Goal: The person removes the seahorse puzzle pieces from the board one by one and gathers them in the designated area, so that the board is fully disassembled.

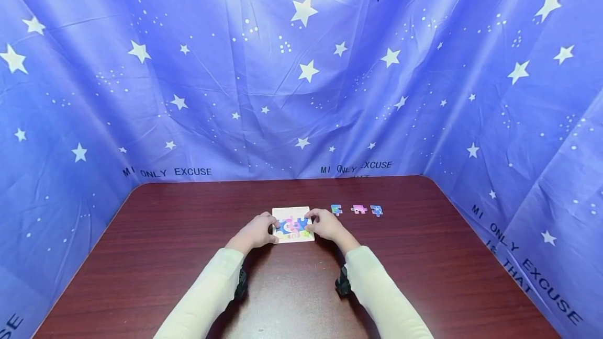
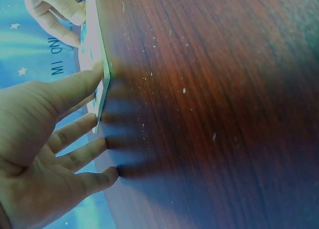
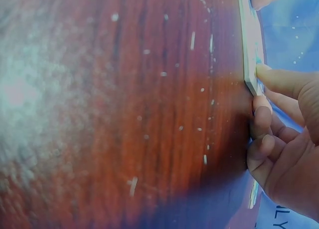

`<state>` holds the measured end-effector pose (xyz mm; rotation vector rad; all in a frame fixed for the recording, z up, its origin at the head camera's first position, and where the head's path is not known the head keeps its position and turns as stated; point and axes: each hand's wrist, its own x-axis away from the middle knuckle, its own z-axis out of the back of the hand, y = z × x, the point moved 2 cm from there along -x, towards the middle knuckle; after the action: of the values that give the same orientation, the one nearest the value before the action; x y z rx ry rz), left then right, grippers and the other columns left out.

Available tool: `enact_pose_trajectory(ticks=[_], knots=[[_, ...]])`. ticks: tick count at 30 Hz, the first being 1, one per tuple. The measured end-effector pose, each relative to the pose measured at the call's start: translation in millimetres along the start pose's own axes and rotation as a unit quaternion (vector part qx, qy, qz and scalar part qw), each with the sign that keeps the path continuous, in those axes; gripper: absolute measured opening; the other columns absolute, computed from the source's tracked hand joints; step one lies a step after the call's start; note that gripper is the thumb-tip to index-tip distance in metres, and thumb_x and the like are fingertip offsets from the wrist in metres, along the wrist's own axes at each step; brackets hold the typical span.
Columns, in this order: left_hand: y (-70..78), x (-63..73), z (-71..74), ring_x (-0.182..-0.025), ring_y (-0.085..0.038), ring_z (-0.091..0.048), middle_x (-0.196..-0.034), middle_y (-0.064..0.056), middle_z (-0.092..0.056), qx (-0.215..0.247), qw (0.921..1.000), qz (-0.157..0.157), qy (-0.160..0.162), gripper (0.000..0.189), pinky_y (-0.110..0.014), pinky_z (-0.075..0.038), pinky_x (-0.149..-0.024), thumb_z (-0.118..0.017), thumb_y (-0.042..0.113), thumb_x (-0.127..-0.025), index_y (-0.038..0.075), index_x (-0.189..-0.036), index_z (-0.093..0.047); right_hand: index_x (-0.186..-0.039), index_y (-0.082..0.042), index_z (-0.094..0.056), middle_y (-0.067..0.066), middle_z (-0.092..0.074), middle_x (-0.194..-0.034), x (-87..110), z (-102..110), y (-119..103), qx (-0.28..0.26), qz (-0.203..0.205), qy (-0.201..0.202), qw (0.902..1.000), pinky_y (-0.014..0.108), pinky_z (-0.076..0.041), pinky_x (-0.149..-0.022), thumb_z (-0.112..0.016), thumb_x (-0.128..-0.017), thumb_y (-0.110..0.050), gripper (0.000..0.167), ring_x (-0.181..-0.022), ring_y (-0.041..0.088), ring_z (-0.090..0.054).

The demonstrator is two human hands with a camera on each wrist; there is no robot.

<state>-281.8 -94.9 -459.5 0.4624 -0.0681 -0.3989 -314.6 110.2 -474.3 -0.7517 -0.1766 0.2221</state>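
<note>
A light-framed jigsaw puzzle board lies at mid-table, partly filled with blue, pink and green pieces. At its left side, my left hand holds the edge. The left wrist view has that thumb at the near corner and the other fingers spread along the side. My right hand grips the right side, its thumb on the board's face and several fingers curled beside the edge. Beyond the right hand lie three loose puzzle pieces: a blue-green one, a pink one and a blue one.
Dark red-brown wood forms the tabletop, with small pale specks near the board. A blue star-printed curtain surrounds the back and both sides. Black wrist cameras sit under the pale sleeves.
</note>
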Motion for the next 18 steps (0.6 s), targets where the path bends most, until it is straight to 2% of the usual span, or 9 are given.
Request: enact_pose_trajectory(ticks=[7, 12, 18], knots=[[0.6, 0.4, 0.5, -0.094, -0.024, -0.055, -0.100, -0.008, -0.057, -0.005, 1.0000, 0.001, 0.001, 0.030, -0.037, -0.044, -0.091, -0.079, 0.013, -0.071, 0.005, -0.097, -0.066, -0.108, -0.007, -0.064, 0.004, -0.049, -0.071, 0.6, 0.7, -1.1, -0.005, -0.003, 0.002, 1.0000, 0.025, -0.040, -0.053, -0.069, -0.082, -0.013, 0.027, -0.058, 0.015, -0.047], [-0.8, -0.9, 0.8, -0.097, -0.026, -0.055, -0.102, -0.009, -0.057, 0.009, 0.9999, 0.006, -0.008, 0.030, -0.039, -0.044, -0.094, -0.079, 0.013, -0.071, 0.004, -0.097, -0.066, -0.107, -0.006, -0.064, 0.003, -0.049, -0.070, 0.6, -0.2, -1.6, -0.011, -0.004, 0.004, 0.9999, 0.024, -0.040, -0.052, -0.069, -0.081, -0.012, 0.027, -0.057, 0.014, -0.047], [-7.3, -1.6, -0.6, -0.095, -0.026, -0.054, -0.101, -0.009, -0.056, 0.009, 0.9995, -0.029, -0.003, 0.029, -0.035, -0.045, -0.089, -0.077, 0.017, -0.073, 0.005, -0.097, -0.066, -0.107, -0.005, -0.064, 0.003, -0.048, -0.069, 0.2, -0.5, -1.2, -0.021, -0.006, 0.000, 0.9998, 0.023, -0.041, -0.050, -0.070, -0.081, -0.011, 0.027, -0.054, 0.013, -0.047]])
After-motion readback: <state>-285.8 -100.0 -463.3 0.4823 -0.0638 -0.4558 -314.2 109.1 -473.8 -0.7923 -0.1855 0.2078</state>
